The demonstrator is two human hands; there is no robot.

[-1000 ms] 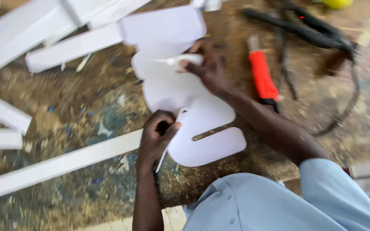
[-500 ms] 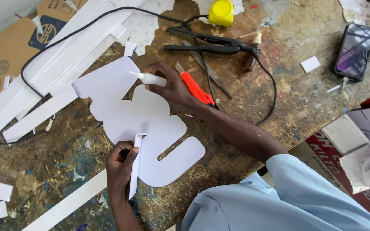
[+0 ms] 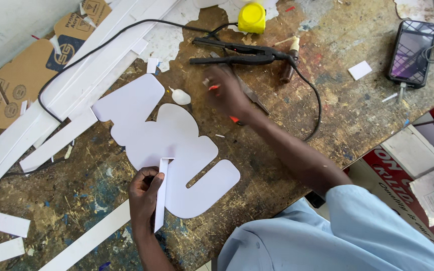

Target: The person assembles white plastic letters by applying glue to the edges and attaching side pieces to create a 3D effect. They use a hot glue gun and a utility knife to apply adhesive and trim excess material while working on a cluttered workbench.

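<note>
A large white cut-out shape (image 3: 177, 145) lies flat on the stained workbench (image 3: 327, 115). My left hand (image 3: 144, 193) grips a narrow white strip (image 3: 160, 198) and holds it on edge against a notch in the shape's near side. My right hand (image 3: 229, 93), blurred, is over a red-handled knife (image 3: 233, 119) just beyond the shape; red shows at both ends of the hand. Whether it grips the knife is unclear. A small white glue bottle (image 3: 180, 96) lies by itself at the shape's far edge.
A black corded tool (image 3: 237, 54) and a small brown bottle (image 3: 288, 70) lie behind the right hand, a yellow container (image 3: 251, 17) beyond. A phone (image 3: 411, 51) sits far right. Long white strips (image 3: 56, 140) and printed cardboard (image 3: 21, 83) fill the left. A red-and-white box (image 3: 403, 165) stands at the right edge.
My right hand let go of the glue bottle, which now lies on the bench, and moved right over the red-handled knife. My left hand still holds the strip at the shape.
</note>
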